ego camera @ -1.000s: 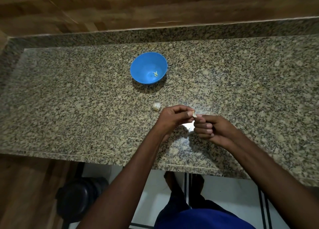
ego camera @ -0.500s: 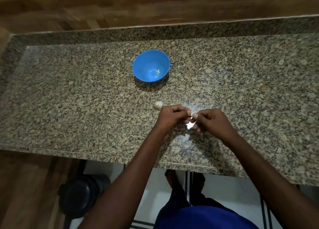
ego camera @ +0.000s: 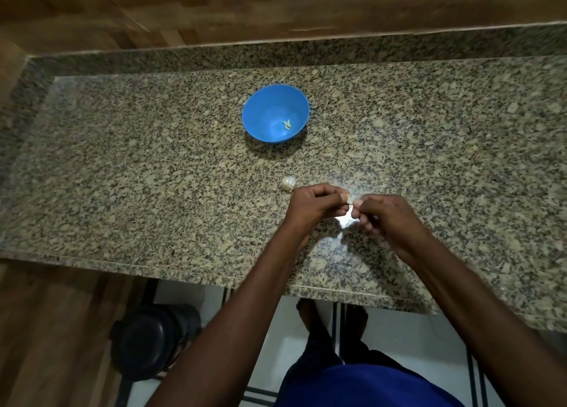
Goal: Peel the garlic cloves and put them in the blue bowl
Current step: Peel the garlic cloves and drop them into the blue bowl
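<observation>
The head view is showing a speckled granite counter (ego camera: 153,167) with a round blue plastic bowl (ego camera: 275,113) sitting toward its back edge, near the middle. One pale peeled garlic piece (ego camera: 286,125) is lying inside the bowl. Nearer the front edge, one small white papery garlic bulb piece (ego camera: 288,183) is resting on the counter, just beside the left hand (ego camera: 313,205). That hand's curled fingers are pinching one small pale garlic clove (ego camera: 349,198), and the right hand (ego camera: 386,214) is pinching the same clove from the other side, its fingertips meeting the left's. The clove is being held above the counter between the two hands; its long axis is too hidden to tell. The bowl is lying straight ahead and slightly left of the hands, so the left hand is looking nearer for the drop.
</observation>
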Available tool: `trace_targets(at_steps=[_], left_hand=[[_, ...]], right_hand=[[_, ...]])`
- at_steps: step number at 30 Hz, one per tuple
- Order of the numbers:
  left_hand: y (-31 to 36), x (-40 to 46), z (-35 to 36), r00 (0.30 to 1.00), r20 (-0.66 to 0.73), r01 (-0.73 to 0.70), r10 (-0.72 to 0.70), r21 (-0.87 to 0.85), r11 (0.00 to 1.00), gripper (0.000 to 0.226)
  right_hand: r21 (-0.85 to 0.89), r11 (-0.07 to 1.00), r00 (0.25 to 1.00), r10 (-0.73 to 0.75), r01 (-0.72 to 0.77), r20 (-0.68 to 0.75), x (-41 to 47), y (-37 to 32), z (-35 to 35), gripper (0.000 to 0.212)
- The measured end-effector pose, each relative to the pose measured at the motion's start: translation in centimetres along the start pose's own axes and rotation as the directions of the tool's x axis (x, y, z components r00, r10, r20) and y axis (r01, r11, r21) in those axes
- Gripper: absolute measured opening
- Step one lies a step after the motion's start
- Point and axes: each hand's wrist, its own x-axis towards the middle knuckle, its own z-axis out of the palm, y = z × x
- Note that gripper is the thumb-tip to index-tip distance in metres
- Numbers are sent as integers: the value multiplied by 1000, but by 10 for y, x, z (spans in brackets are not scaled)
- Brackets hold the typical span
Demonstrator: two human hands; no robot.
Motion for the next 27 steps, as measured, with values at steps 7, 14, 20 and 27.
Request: trace_targets(at_steps=[7,14,20,27], left_hand=[[2,-2,-1,993,1,115,-116,-157,981,7],[-1,1,1,999,33,16,-8,-242,970,12],[-5,10,-8,999,-9,35,-36,-81,996,9],[-21,18,-15,999,-11,36,-36,39,999,13]], right_hand=[[-296,938,981,-194,178,-27,4,-3,-1,27],[591,756,954,147,-280,262,5,1,2,20],[-120,992,1000,22,-22,5,9,10,-8,28],[-915,400,955,-288,59,-64,34,29,-13,30]])
